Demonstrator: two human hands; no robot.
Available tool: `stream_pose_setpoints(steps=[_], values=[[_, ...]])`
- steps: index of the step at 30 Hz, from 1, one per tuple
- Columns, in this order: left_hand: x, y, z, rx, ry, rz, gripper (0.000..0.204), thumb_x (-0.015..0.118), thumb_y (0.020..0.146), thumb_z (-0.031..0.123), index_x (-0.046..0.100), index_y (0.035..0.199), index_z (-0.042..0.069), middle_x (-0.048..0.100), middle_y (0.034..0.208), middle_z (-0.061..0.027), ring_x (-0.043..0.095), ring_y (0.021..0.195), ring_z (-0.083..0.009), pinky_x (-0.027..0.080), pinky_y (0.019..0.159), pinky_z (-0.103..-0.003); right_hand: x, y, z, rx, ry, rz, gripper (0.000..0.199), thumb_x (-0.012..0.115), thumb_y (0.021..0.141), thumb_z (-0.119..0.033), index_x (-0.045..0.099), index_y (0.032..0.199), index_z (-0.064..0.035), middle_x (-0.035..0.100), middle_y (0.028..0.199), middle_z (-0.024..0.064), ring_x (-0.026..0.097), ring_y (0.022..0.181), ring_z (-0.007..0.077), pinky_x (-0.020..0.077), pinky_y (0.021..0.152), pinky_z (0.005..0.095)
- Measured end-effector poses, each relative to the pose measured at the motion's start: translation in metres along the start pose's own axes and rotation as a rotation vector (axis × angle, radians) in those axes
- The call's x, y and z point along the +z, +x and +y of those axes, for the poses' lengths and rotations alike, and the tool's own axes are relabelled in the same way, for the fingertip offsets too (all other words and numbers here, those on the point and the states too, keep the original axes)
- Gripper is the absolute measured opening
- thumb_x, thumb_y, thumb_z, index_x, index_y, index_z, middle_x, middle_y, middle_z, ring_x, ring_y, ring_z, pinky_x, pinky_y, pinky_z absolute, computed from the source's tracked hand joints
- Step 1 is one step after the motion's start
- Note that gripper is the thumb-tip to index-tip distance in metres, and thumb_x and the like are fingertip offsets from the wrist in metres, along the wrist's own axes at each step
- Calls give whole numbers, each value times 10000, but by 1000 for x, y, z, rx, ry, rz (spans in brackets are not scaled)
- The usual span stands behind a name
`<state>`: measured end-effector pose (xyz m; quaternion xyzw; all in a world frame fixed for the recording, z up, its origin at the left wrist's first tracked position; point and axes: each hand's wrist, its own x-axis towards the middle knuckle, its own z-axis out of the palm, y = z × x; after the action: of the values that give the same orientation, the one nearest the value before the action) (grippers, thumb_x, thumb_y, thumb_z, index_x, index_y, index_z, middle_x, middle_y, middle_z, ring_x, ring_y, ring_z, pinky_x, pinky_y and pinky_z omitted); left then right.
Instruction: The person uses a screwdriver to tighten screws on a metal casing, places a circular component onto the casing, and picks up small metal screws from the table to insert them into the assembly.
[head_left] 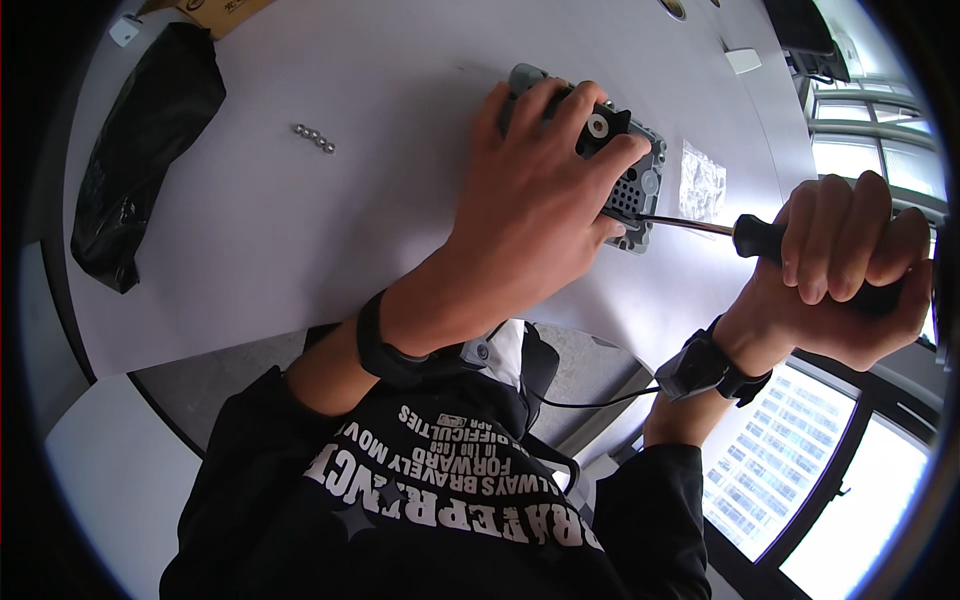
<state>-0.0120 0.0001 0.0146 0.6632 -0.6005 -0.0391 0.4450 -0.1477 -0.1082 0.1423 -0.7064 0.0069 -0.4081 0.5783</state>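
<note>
left hand [535, 215] pinning grey device [640, 185] (maybe a socket) — right hand [850, 270] gripping screwdriver [700, 226]

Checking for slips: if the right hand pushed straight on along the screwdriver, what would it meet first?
The right hand points the screwdriver leftward at the grey device; its tip already seems to be at that edge. Just beyond lies the left hand pressing the device down, though depth is unclear.

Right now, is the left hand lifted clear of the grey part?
No: the left hand lies flat on the grey part, pressing it to the table.
</note>
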Motion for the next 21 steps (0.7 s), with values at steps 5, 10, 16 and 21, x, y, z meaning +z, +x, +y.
stream_pose_setpoints(steps=[5,10,16,21], values=[[0,-1,1,2,-4,16,681,933,630,200,652,1250,182,543,1340,-109,502,1261,-341,371,1080,-522,7,-3,-2,-5,-30,44,339,417,978,-342,368,685,-179,435,587,0,366,397,58,297,357,179],[2,-3,0,4,-6,9,665,935,642,199,645,1240,180,535,1352,-115,491,1279,-343,359,1110,-526,7,-6,-2,-12,-85,62,352,400,988,-360,373,690,-175,434,591,1,362,403,66,288,356,189],[-2,-1,3,4,21,14,652,935,647,194,647,1232,177,532,1351,-113,485,1285,-343,356,1115,-523,8,-6,-4,-47,-116,78,367,384,1000,-371,387,693,-170,436,596,5,360,410,71,287,354,198],[-3,0,-1,11,10,3,651,928,652,206,642,1236,180,530,1343,-118,484,1279,-348,361,1107,-522,17,-5,-2,-35,-63,92,362,363,1017,-353,384,716,-153,425,607,16,363,422,84,295,355,202]])
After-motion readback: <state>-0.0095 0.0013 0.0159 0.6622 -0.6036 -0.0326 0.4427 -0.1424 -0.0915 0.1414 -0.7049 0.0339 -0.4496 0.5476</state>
